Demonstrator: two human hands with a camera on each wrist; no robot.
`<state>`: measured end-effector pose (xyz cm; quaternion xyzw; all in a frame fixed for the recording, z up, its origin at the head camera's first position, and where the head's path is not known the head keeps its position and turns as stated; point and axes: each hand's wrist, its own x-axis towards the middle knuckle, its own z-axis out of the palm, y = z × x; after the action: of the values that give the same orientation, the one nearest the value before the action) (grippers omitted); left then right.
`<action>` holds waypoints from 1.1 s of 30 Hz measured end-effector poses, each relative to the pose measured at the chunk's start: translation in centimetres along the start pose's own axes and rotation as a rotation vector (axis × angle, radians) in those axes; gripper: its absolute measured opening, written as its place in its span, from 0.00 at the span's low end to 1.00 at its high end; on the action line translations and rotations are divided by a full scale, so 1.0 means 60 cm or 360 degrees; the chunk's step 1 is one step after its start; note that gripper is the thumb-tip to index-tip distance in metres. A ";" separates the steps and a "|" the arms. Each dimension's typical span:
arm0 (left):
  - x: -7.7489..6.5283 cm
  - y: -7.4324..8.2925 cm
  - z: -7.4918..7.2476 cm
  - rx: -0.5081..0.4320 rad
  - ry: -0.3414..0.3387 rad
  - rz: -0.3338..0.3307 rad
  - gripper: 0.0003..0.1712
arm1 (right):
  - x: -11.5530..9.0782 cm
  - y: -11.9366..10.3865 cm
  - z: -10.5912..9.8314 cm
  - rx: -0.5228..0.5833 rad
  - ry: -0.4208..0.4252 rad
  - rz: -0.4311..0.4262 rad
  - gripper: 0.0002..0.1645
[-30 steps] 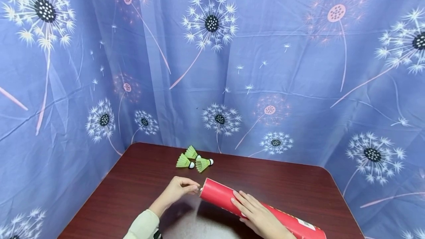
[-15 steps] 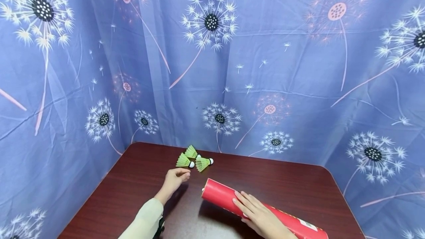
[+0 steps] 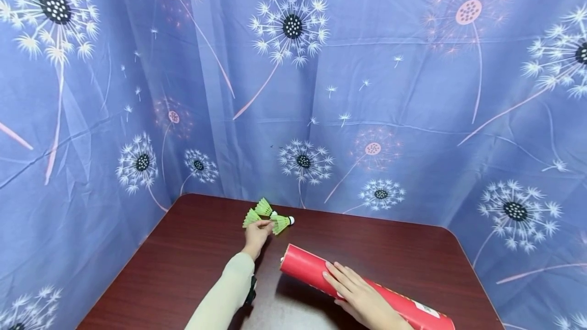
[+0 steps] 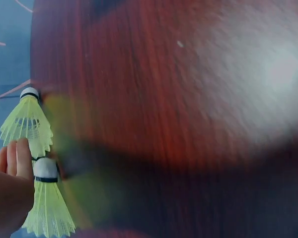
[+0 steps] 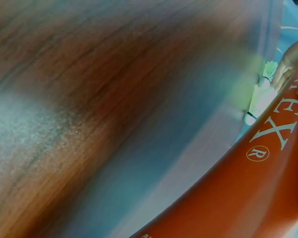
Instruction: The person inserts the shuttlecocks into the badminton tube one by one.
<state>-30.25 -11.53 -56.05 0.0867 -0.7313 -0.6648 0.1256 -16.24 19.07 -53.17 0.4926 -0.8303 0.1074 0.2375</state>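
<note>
Three yellow-green shuttlecocks with white tips lie grouped near the table's back edge. My left hand (image 3: 256, 238) is at them, its fingertips right at the skirt of the rightmost shuttlecock (image 3: 281, 224) and partly covering the left one (image 3: 251, 217). In the left wrist view, the thumb and fingers are apart beside the skirt of one shuttlecock (image 4: 29, 116), with another shuttlecock (image 4: 48, 208) close by. My right hand (image 3: 359, 294) grips a red shuttlecock tube (image 3: 304, 267), fingers laid over its top. A small white tip shows at the tube's left end.
The dark red-brown wooden table (image 3: 192, 248) carries a bright reflection in front. A blue curtain (image 3: 257, 157) with dandelion prints hangs along the back and sides. The third shuttlecock (image 3: 263, 208) lies behind the other two.
My left hand has left the tube's end and moved up and away to the shuttlecocks. The tube and my right hand have stayed nearly in place.
</note>
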 end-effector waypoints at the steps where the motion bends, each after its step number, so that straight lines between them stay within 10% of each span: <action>1: 0.002 -0.001 0.005 0.0062 0.0004 0.0006 0.13 | 0.000 0.000 0.000 0.0000 0.0001 -0.0002 0.34; 20: 0.003 -0.004 0.017 0.0415 0.0021 0.0122 0.05 | 0.003 0.005 0.002 -0.0048 0.0035 -0.0042 0.33; 33: -0.014 0.009 -0.019 0.0303 -0.0169 0.0371 0.03 | 0.002 0.005 -0.002 -0.0027 0.0024 0.0002 0.34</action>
<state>-29.08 -12.33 -55.46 -0.0223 -0.8018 -0.5769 0.1542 -16.52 19.17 -52.97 0.4892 -0.8297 0.1043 0.2478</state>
